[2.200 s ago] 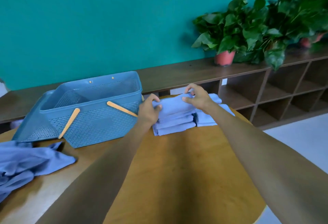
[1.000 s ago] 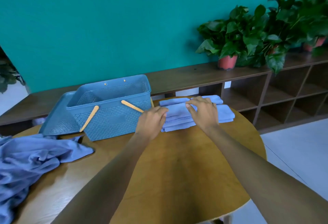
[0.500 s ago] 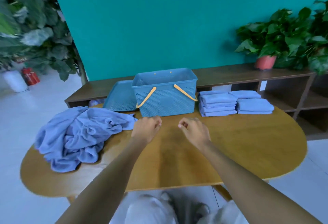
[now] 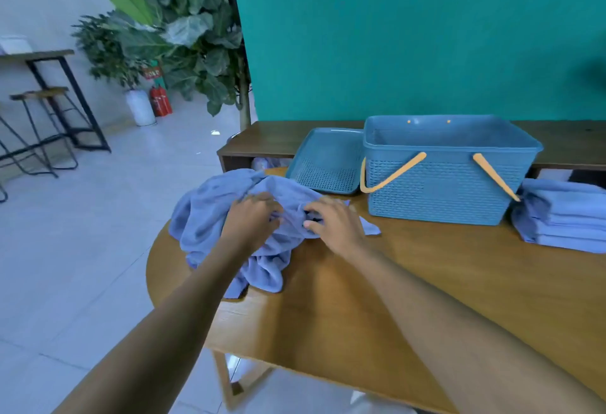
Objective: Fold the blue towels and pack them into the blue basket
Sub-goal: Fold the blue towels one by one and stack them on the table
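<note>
A heap of crumpled blue towels [image 4: 210,216] lies at the left end of the wooden table [image 4: 426,282]. My left hand [image 4: 251,220] rests on the heap with its fingers curled into the cloth. My right hand [image 4: 334,221] presses on the heap's right part, fingertips pinching a fold. The blue basket [image 4: 442,170] with orange handles stands upright behind, to the right of my hands, and looks empty as far as I can see. A stack of folded blue towels [image 4: 564,216] sits right of the basket at the frame's edge.
The basket's blue lid [image 4: 328,161] leans flat to the left of the basket. A low brown shelf [image 4: 269,138] runs along the teal wall behind the table. Potted plants [image 4: 177,36], stools and a tiled floor are at the left.
My hands left the folded stack, crossed the table to the left and landed on the crumpled heap. My view swung left with them, so the folded stack now sits at the right edge.
</note>
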